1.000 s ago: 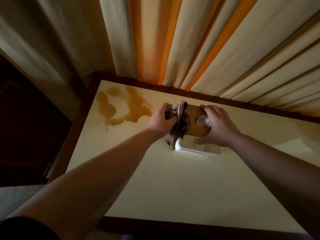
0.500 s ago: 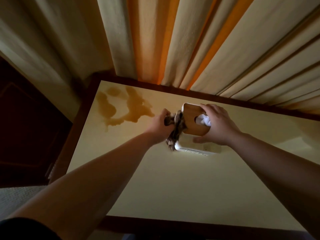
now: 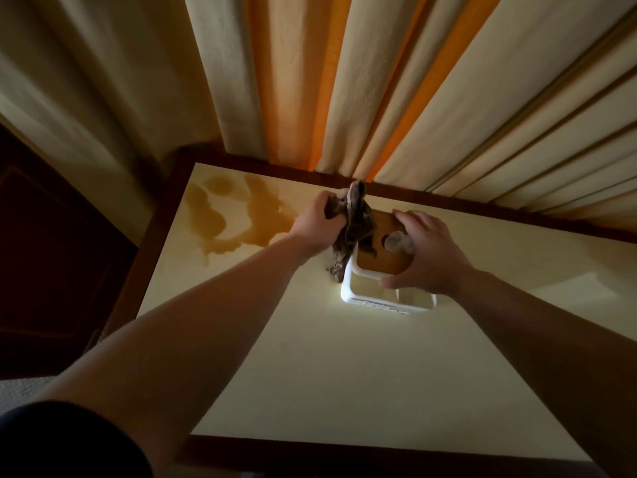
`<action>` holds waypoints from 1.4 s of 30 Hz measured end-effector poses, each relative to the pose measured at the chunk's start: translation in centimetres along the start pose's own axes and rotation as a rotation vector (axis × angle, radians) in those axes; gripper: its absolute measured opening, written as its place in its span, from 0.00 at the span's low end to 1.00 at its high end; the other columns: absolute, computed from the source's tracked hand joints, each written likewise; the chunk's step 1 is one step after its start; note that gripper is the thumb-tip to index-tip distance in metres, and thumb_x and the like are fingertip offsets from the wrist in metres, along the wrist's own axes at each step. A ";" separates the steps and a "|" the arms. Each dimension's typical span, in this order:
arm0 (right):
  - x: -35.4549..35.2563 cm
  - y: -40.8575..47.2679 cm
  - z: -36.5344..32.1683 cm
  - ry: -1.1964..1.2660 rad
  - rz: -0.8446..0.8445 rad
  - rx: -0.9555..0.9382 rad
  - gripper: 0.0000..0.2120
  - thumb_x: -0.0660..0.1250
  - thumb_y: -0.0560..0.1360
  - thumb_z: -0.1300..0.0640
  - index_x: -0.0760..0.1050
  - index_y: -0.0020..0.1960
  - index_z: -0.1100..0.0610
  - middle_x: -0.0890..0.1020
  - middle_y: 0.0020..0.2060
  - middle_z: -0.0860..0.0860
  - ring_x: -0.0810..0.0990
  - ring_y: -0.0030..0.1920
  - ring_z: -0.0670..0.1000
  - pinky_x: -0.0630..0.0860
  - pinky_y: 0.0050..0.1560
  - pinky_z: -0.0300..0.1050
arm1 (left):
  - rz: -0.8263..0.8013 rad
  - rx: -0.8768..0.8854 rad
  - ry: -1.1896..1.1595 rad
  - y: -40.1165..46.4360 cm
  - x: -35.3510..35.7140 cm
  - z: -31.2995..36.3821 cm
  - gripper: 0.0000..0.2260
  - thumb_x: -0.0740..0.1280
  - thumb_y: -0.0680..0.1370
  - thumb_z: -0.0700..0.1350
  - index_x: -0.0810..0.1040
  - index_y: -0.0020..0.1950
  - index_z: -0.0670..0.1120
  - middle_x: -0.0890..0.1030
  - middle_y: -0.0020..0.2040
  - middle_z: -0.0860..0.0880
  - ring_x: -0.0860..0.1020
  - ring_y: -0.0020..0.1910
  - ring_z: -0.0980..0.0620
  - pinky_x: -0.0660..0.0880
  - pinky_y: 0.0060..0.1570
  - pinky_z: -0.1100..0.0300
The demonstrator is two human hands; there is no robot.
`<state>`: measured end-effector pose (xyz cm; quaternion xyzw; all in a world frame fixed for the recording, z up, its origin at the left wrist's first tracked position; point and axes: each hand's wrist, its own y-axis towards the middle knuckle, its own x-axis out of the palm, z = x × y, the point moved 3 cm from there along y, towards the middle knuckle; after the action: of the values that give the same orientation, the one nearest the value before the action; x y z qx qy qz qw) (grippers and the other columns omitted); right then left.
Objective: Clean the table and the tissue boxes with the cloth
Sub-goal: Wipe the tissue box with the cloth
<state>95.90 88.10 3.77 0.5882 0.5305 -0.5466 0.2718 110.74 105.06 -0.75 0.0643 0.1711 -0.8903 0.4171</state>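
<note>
1. Near the counter's (image 3: pixel 344 374) far edge: tissue box (image 3: pixel 379 267), my right hand (image 3: pixel 427 257) gripping its wooden lid.
2. Left hand (image 3: pixel 319 227): fingers closed round cloth (image 3: pixel 355 229), draped against the box's left side.
3. Far-left corner: brown spill (image 3: pixel 241 215).

The left hand (image 3: pixel 319 224) holds the cloth (image 3: pixel 355 229) against the tissue box (image 3: pixel 375 267), which the right hand (image 3: pixel 427 257) steadies.

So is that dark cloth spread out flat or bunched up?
Bunched up. The dark brown cloth is crumpled in the left hand, one end sticking up, the other hanging beside the white tissue box with a wooden lid.
</note>
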 end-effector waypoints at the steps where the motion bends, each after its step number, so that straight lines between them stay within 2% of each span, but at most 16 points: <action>1: 0.0 0.0 0.0 -0.002 -0.001 -0.012 0.61 0.82 0.60 0.34 0.55 0.83 0.50 0.62 0.77 0.48 0.58 0.77 0.55 0.60 0.77 0.57 | -0.002 -0.011 0.005 0.5 0.1 0.0 0.08 0.65 0.82 0.45 0.74 0.61 0.49 0.81 0.49 0.48 0.80 0.49 0.50 0.80 0.47 0.55; 5: 0.1 0.1 0.0 -0.013 -0.001 -0.018 0.61 0.82 0.59 0.32 0.54 0.83 0.49 0.62 0.76 0.48 0.59 0.76 0.55 0.61 0.77 0.57 | -0.039 -0.064 0.077 0.9 0.7 -1.0 0.07 0.64 0.83 0.44 0.74 0.61 0.49 0.81 0.49 0.46 0.80 0.48 0.47 0.75 0.40 0.58; 7: 0.0 0.1 0.0 -0.004 -0.004 0.005 0.62 0.82 0.59 0.32 0.53 0.83 0.48 0.62 0.77 0.48 0.58 0.77 0.55 0.61 0.76 0.57 | -0.060 -0.074 0.092 0.0 0.8 -1.5 0.09 0.65 0.82 0.43 0.72 0.61 0.49 0.81 0.49 0.46 0.81 0.47 0.48 0.77 0.40 0.58; 11: 0.1 0.0 -0.1 -0.002 0.016 0.037 0.64 0.82 0.57 0.31 0.53 0.83 0.46 0.62 0.77 0.48 0.58 0.77 0.56 0.62 0.75 0.57 | -0.091 -0.088 0.131 -2.9 1.1 -2.6 0.10 0.65 0.81 0.40 0.71 0.61 0.49 0.81 0.49 0.45 0.81 0.46 0.46 0.83 0.43 0.52; 16: -0.1 -0.1 -0.4 -0.014 0.012 0.038 0.64 0.83 0.58 0.33 0.54 0.83 0.48 0.63 0.77 0.49 0.59 0.77 0.56 0.62 0.75 0.56 | -0.123 -0.109 0.141 -7.0 1.2 -3.9 0.08 0.66 0.80 0.41 0.70 0.58 0.48 0.80 0.48 0.46 0.80 0.45 0.48 0.78 0.38 0.57; 18: -0.2 -0.2 -0.4 -0.007 0.000 0.043 0.64 0.83 0.57 0.32 0.53 0.83 0.47 0.63 0.76 0.49 0.59 0.77 0.57 0.63 0.75 0.57 | -0.108 -0.088 0.136 -7.8 1.0 -3.8 0.08 0.67 0.80 0.41 0.71 0.56 0.49 0.80 0.48 0.47 0.80 0.46 0.48 0.80 0.41 0.55; 22: -0.4 -0.1 -0.6 -0.002 -0.022 0.054 0.64 0.82 0.56 0.32 0.53 0.82 0.45 0.62 0.76 0.47 0.57 0.77 0.57 0.63 0.76 0.60 | -0.077 -0.050 0.083 -6.3 0.4 -1.8 0.08 0.67 0.80 0.39 0.72 0.56 0.48 0.80 0.48 0.45 0.81 0.48 0.46 0.83 0.47 0.51; 27: -0.8 -0.2 -0.7 -0.009 -0.066 0.013 0.62 0.83 0.58 0.34 0.54 0.82 0.49 0.62 0.76 0.48 0.58 0.77 0.57 0.64 0.74 0.58 | -0.001 -0.050 0.053 -2.0 0.1 0.3 0.11 0.66 0.81 0.44 0.72 0.63 0.48 0.80 0.49 0.47 0.80 0.47 0.50 0.79 0.40 0.59; 31: -1.2 -0.1 -1.0 -0.060 -0.080 -0.067 0.60 0.83 0.60 0.37 0.56 0.81 0.52 0.64 0.75 0.50 0.61 0.74 0.55 0.62 0.74 0.54 | -0.013 -0.086 0.033 -0.2 0.2 0.7 0.12 0.65 0.82 0.45 0.71 0.65 0.48 0.81 0.51 0.44 0.80 0.50 0.47 0.82 0.50 0.50; 33: -1.4 0.0 -0.8 -0.084 -0.104 -0.099 0.59 0.83 0.60 0.37 0.55 0.81 0.51 0.64 0.75 0.49 0.61 0.75 0.55 0.62 0.74 0.54 | -0.018 -0.096 0.039 -0.1 0.0 0.3 0.11 0.64 0.82 0.44 0.71 0.64 0.47 0.80 0.50 0.44 0.79 0.49 0.47 0.81 0.46 0.52; 35: -1.7 0.2 -0.7 -0.108 -0.151 -0.090 0.62 0.84 0.59 0.36 0.52 0.82 0.47 0.60 0.77 0.46 0.58 0.77 0.54 0.64 0.75 0.57 | -0.019 -0.104 0.053 -0.3 -0.2 -0.4 0.11 0.64 0.82 0.43 0.72 0.63 0.48 0.80 0.49 0.45 0.79 0.48 0.48 0.81 0.44 0.54; 39: -2.5 1.1 -1.0 -0.238 -0.244 -0.074 0.67 0.85 0.57 0.36 0.46 0.83 0.38 0.50 0.82 0.43 0.47 0.81 0.55 0.57 0.78 0.62 | -0.029 -0.130 0.030 -1.4 -1.0 -1.9 0.10 0.65 0.81 0.43 0.74 0.63 0.50 0.81 0.52 0.45 0.81 0.51 0.46 0.83 0.54 0.47; 42: -3.1 0.9 -1.4 -0.176 -0.303 0.021 0.70 0.84 0.51 0.31 0.42 0.80 0.29 0.39 0.82 0.41 0.38 0.82 0.57 0.56 0.77 0.70 | -0.019 -0.137 0.032 -2.2 -1.7 -2.7 0.10 0.66 0.81 0.45 0.75 0.61 0.51 0.82 0.51 0.46 0.82 0.50 0.46 0.83 0.53 0.46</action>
<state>97.73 88.05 6.78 0.4541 0.5816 -0.6362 0.2253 110.06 108.53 -2.26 0.0482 0.2386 -0.8793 0.4093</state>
